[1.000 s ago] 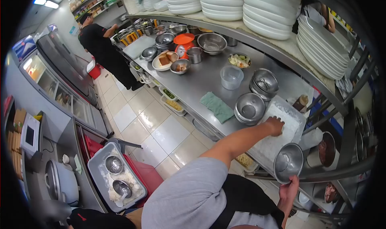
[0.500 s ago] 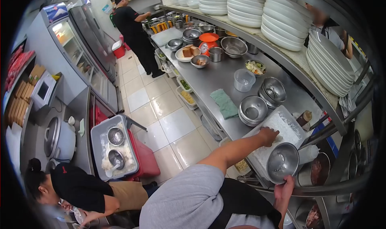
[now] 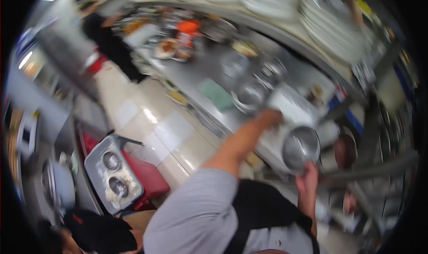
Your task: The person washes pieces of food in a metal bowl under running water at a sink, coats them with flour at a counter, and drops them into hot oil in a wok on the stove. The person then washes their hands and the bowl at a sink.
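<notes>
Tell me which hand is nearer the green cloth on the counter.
Left. The left hand is at the white tray, beside the stacked bowls; the right hand is farther from the green cloth, holding a metal bowl by its rim.

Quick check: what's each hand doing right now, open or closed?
Left hand: too blurred to tell.
Right hand: closed on the metal bowl.

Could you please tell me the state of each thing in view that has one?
Held bowl: in the right hand, opening visible
Left hand: at the tray, fingers blurred
Tray: uncovered
Green cloth: spread out
Grey tub: uncovered, two bowls inside
White plates: stacked
</notes>
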{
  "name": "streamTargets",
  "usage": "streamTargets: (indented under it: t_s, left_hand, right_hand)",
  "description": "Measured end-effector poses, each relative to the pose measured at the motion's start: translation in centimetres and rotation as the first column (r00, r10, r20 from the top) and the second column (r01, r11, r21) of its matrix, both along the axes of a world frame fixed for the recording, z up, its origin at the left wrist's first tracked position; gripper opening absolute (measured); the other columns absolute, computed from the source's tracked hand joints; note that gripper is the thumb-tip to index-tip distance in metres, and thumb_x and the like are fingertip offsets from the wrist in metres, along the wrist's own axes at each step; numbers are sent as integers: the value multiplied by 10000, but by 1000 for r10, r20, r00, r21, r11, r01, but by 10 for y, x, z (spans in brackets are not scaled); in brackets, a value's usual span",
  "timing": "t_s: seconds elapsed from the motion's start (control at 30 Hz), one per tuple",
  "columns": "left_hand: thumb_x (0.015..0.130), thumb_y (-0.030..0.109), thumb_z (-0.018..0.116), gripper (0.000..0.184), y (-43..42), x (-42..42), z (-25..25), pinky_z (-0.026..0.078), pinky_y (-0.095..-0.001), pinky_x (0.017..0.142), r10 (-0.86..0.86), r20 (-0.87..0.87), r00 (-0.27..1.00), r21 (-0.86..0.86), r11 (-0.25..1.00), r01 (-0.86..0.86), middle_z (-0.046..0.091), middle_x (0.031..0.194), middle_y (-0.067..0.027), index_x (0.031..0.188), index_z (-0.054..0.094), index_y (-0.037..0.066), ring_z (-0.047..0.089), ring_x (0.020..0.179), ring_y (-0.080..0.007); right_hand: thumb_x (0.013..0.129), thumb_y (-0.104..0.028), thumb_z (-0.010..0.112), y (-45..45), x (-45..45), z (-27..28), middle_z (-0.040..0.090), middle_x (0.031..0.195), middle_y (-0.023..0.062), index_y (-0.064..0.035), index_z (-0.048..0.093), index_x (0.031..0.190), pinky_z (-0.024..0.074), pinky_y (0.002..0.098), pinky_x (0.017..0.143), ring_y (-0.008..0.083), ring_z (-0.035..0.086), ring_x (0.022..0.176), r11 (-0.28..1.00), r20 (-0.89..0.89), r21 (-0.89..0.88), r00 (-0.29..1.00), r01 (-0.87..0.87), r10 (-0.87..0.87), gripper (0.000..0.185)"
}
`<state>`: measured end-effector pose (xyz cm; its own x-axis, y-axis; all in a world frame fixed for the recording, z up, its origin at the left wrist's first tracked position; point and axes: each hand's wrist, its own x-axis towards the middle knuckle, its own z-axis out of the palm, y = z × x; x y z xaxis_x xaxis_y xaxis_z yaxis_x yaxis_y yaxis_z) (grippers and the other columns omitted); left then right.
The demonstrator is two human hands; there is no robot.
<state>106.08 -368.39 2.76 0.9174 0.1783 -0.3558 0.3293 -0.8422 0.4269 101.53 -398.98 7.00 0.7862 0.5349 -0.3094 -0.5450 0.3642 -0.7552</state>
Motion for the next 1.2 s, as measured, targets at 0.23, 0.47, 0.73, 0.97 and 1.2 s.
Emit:
streamTargets:
  t_s: [0.23,0.47,0.73,0.97,1.2]
  left_hand:
    - [856,205,509,345,8,23,-3,500,-428,915,112,244,963,-140,987,-80,655,1132,-218,1073,673,-6,633,1055,-370]
    - [853,377,587,511,-19,25,-39,465,-446,969,24,168,985,-84,996,-10,614,1193,-238,1176,593,-19,601,1101,-361]
    - [875,302,541,517,-39,63,-51,348,-560,1052,284,204,937,9,956,-292,458,1407,-235,1312,524,27,383,1343,-417]
    - [822,161,579,309,-61,48,-58,486,-420,924,-253,340,906,50,967,251,598,1184,-210,1094,641,27,574,1116,-379]
    - [833,131,590,285,-70,41,-66,476,-433,887,-190,381,905,199,973,120,608,1127,-155,1104,605,44,578,1067,-324]
  right_hand:
    - [794,23,466,-5,-21,16,576,1065,90,-10,473,1263,498,368,881,201,588,968,995,-67,-71,995,75,-80,470]
    - [790,12,483,-8,-30,7,599,1094,70,-22,516,1228,474,432,961,213,579,1041,996,-51,-21,995,81,-82,441]
    - [748,3,482,-12,-28,0,578,1123,75,-49,499,1226,469,422,942,226,573,1046,998,3,-42,999,49,-49,481]
    - [727,-61,524,-11,-31,4,603,1009,48,-73,540,1109,505,358,732,204,608,894,984,-14,-154,996,86,-89,383]
    - [718,-66,544,5,-33,16,598,983,50,-73,545,1074,508,340,698,204,608,873,976,2,-133,985,171,-172,356]
